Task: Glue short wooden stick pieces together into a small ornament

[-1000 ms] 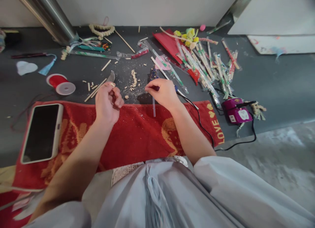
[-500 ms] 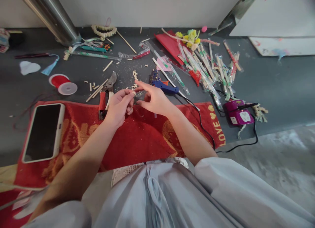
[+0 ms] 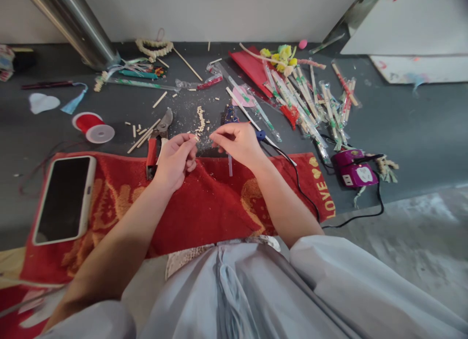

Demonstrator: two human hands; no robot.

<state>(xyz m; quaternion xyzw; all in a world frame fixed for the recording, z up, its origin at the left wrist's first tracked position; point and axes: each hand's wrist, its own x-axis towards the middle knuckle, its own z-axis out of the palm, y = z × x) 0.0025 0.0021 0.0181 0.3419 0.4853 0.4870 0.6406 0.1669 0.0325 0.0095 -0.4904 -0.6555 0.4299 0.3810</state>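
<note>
My left hand point(image 3: 174, 159) hovers over the far edge of the red towel point(image 3: 204, 207), fingers pinched on a small wooden piece at its fingertips. My right hand point(image 3: 239, 143) is a little to its right, fingers curled in a pinch; what it holds is too small to make out. Behind my right hand lies the blue glue gun point(image 3: 230, 115), partly hidden, with its black cord point(image 3: 303, 183) running right. Red-handled cutters point(image 3: 156, 141) lie just left of my left hand. A row of short cut wooden bits point(image 3: 200, 119) lies on the grey floor beyond both hands.
A phone point(image 3: 64, 197) lies on the towel's left end. A red thread spool point(image 3: 92, 127) stands at left. Several wrapped chopsticks point(image 3: 310, 105) are piled at right, a purple plug box point(image 3: 353, 168) beside them. A steel post point(image 3: 73, 27) rises at back left.
My right hand let go of the glue gun and came to the left hand. My left hand moved right with its small piece. The right fingers, spread half a second ago, are now pinched.
</note>
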